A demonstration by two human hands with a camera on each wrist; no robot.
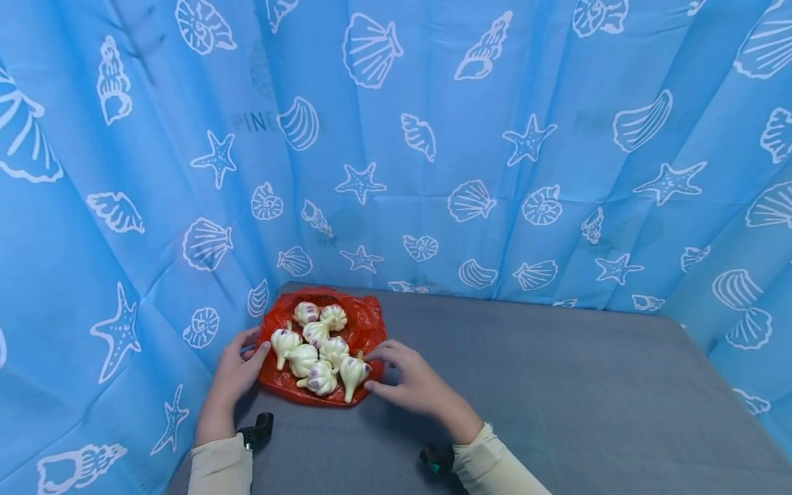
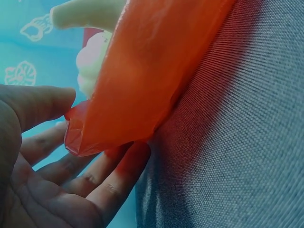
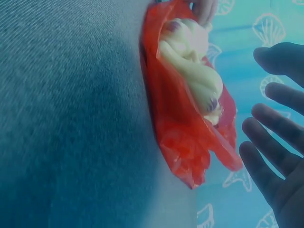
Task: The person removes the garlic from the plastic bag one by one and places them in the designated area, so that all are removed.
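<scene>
A crumpled red plastic bag (image 1: 370, 317) lies spread on the grey table, with several white garlic bulbs (image 1: 303, 361) streaked in purple heaped on it. At its left edge is my left hand (image 1: 238, 368); the thumb tip meets the rim while the loosely extended fingers (image 2: 116, 187) reach under the red film in the left wrist view. My right hand (image 1: 411, 378) is at the bag's right side, close to the nearest garlic bulb (image 1: 354, 371). In the right wrist view its fingers (image 3: 278, 128) are spread and apart from the bag, holding nothing.
The grey cloth-covered table (image 1: 544, 385) extends far to the right. Blue curtains (image 1: 402, 137) printed with white shells and starfish stand along the back and both sides, the left one close beside my left arm. Dark wrist cameras (image 1: 256, 432) are strapped at both cuffs.
</scene>
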